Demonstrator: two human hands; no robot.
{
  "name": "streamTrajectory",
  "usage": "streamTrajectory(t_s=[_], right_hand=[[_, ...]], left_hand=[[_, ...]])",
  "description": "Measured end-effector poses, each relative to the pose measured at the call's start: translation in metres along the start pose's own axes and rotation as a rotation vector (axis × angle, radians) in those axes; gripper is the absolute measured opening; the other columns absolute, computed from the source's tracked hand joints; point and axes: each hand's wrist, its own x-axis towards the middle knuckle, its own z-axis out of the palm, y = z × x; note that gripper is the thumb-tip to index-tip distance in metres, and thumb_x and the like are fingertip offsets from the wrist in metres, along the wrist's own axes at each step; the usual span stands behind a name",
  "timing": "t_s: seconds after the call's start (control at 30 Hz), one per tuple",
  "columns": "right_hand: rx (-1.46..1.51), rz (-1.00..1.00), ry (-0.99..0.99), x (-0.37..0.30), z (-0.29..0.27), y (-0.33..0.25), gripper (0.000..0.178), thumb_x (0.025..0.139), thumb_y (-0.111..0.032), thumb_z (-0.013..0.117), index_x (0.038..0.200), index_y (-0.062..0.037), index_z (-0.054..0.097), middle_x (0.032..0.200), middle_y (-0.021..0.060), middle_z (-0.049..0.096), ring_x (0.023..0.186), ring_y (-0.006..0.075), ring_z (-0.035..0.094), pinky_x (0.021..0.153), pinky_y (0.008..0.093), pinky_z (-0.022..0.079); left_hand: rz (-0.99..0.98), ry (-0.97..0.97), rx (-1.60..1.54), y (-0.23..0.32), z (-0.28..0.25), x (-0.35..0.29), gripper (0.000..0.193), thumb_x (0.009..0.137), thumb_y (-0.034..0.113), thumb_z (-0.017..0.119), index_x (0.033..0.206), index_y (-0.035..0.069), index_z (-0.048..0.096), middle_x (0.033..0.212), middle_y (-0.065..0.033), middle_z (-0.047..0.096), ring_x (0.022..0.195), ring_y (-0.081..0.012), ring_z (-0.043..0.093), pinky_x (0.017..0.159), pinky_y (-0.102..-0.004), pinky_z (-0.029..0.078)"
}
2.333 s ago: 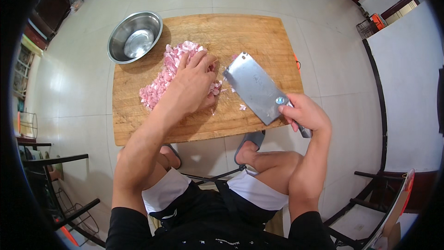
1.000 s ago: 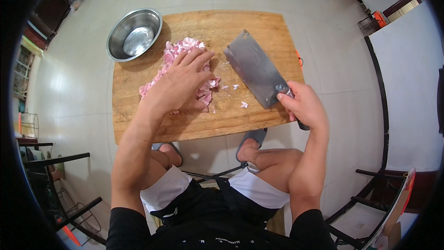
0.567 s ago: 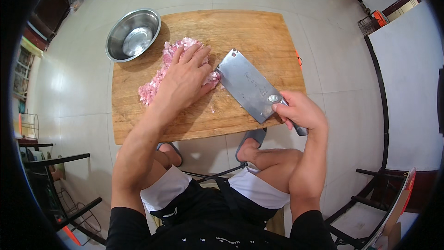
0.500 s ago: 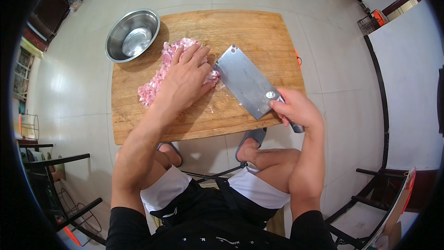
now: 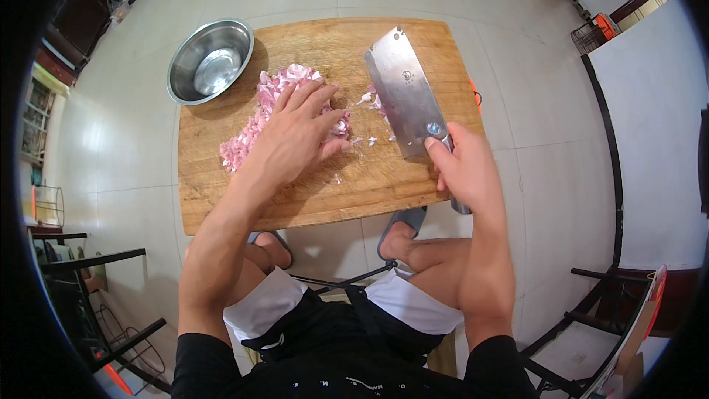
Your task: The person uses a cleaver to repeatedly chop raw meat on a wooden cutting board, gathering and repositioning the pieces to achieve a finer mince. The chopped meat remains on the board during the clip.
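Observation:
A heap of chopped pink raw meat [image 5: 247,137] lies on the left half of the wooden board [image 5: 317,199]. My left hand [image 5: 299,122] rests over the heap with its fingers stretched and spread, holding nothing. In my right hand [image 5: 465,166] is a broad steel cleaver [image 5: 405,89], gripped by its handle. Its blade points away from me over the right part of the board, tilted a little to the left. Several small scraps of meat [image 5: 375,103] lie along the blade's left edge, apart from the heap. Part of the heap is hidden under my left hand.
A steel bowl [image 5: 214,63] stands at the board's far left corner, overhanging its edge, with nothing seen inside. My slippered feet [image 5: 402,233] are below the near edge. Black metal chair frames [image 5: 96,258] stand at left, and more at right. A white wall [image 5: 650,133] rises at right.
The cleaver has moved right, away from the heap, and its blade has turned to point farther ahead. Scraps now show beside it. My left fingers have spread wider over the meat.

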Motion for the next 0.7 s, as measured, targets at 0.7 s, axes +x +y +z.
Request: streamTrajectory(t_s=[0.7], right_hand=[[-0.331, -0.205, -0.066, -0.059, 0.026, -0.039, 0.028, 0.108, -0.02, 0.067, 0.091, 0.0018, 0.063, 0.07, 0.027, 0.068, 0.069, 0.0512, 0.07, 0.066, 0.0561, 0.055]], left_hand=[[0.003, 0.088, 0.014, 0.008, 0.018, -0.001, 0.01, 0.098, 0.013, 0.069, 0.1, 0.007, 0.078, 0.112, -0.0056, 0.076, 0.133, -0.0274, 0.066, 0.135, -0.0598, 0.033]])
